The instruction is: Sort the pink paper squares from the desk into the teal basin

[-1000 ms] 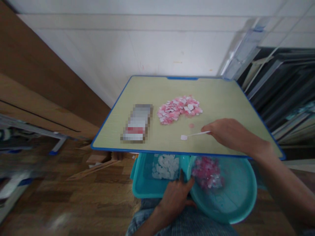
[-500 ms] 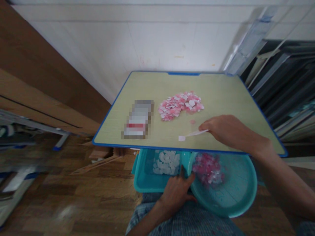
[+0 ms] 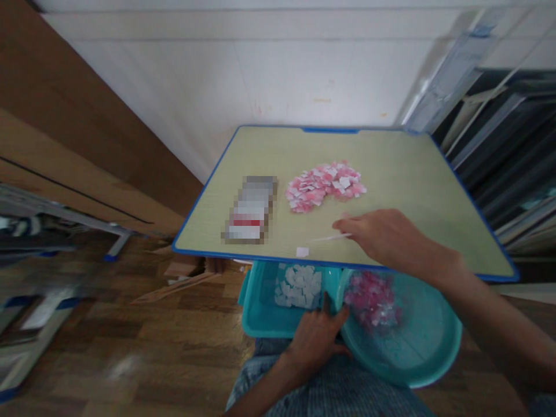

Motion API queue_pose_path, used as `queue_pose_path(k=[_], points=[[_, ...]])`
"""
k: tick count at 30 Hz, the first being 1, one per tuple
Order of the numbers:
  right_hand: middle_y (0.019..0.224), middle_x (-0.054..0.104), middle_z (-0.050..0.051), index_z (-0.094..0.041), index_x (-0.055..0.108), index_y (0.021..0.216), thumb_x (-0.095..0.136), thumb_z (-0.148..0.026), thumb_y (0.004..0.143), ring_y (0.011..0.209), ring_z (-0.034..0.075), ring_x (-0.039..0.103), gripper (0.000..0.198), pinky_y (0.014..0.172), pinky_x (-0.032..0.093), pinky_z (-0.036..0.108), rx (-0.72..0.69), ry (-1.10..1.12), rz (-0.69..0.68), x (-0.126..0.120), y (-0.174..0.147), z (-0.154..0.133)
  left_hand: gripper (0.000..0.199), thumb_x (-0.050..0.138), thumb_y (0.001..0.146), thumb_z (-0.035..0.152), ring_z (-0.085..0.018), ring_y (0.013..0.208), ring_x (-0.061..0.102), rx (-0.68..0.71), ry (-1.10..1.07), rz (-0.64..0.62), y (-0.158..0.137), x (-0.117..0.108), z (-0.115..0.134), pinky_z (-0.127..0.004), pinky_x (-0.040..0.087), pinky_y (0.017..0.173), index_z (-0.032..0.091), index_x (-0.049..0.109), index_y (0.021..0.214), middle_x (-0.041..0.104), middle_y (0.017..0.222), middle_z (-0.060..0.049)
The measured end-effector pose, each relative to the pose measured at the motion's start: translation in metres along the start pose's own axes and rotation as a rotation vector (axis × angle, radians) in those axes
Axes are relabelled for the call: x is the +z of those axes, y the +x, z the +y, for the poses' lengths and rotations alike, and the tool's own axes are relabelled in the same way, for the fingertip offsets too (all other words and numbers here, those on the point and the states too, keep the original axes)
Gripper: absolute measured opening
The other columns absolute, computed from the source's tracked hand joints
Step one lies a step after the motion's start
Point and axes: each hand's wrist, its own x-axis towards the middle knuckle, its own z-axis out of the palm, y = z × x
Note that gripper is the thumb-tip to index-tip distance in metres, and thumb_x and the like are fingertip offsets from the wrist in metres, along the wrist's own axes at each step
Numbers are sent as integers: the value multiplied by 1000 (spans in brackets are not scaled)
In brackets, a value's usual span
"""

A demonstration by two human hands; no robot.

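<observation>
My right hand (image 3: 382, 234) is closed in a pinch above the front part of the folding table (image 3: 434, 179). From its fingertips a thin white stick (image 3: 332, 237) points left. Just past the stick's tip is a small white square (image 3: 303, 251), near the table's front edge; whether they touch I cannot tell. My left hand (image 3: 315, 336) is spread over my lap, fingers apart, between the turquoise tray (image 3: 263, 327) and the round turquoise basin (image 3: 447, 347). Its fingers reach their neighbouring rims. White squares (image 3: 299, 286) lie in the tray, and pink pieces (image 3: 373, 298) in the basin.
A heap of pink and white pieces (image 3: 325, 185) lies mid-table, with a pixelated oblong object (image 3: 252, 208) left of it. Behind the table stands a white wall (image 3: 278, 81). Dark panels (image 3: 508, 139) lean at right; a brown wooden panel (image 3: 108, 133) is at left.
My right hand has moved left with the stick, and the white square has shifted left too. A pink dot on the table no longer shows. The whole view has shifted slightly.
</observation>
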Motion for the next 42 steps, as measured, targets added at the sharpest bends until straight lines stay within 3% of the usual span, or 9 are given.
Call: queue_pose_path(k=[3,7,11,17,20,25,31,42], points=[[83,70,4,-21,58,110,41,-15,91,70,18,62,26,55,32,29,48,1,-33,-9,0,2,89,76,67,56,-37,103,59,3,-14,33,0,4,-1,-44,51,80,29,32,140,33,143,-22],[75,67,1,-23,57,104,42,-17,91,65,17,60,21,54,26,30,3,21,-92,-11,1,-4,92,76,66,57,-37,102,60,4,-18,28,1,7,-2,-45,51,80,30,31,141,33,143,-22],[82,68,3,-24,55,114,42,-13,89,68,16,59,30,54,24,30,-44,-35,-88,-5,7,-7,91,77,66,55,-38,100,61,14,-11,49,1,8,-2,-46,52,77,29,32,141,33,143,-23],[81,68,4,-23,57,112,44,-10,85,68,19,60,33,52,22,31,63,-114,-80,-5,15,0,91,77,66,56,-38,97,62,20,-20,29,1,5,-1,-47,53,76,29,32,140,32,143,-25],[84,69,4,-24,59,110,45,-11,86,72,19,61,30,54,24,31,47,-82,-98,-5,13,0,90,76,66,56,-38,97,62,26,-18,30,1,5,-2,-48,53,76,28,32,140,30,143,-25],[83,70,1,-26,59,114,44,-14,89,69,15,60,31,58,30,30,-115,8,-129,-6,9,-4,90,77,66,54,-39,97,62,30,-15,48,1,5,-1,-47,53,75,27,33,140,32,142,-26],[94,70,7,-21,54,125,45,-11,86,74,18,62,41,59,35,31,-32,-82,-73,-5,10,1,88,78,64,54,-38,94,63,40,-18,71,1,5,-1,-46,54,74,27,37,137,32,143,-25],[81,70,4,-21,57,118,44,-12,89,66,16,61,32,55,30,29,-116,-9,-95,-9,6,-14,87,76,68,53,-37,101,60,32,-51,30,-3,-3,-2,-46,51,79,31,33,139,34,143,-22]])
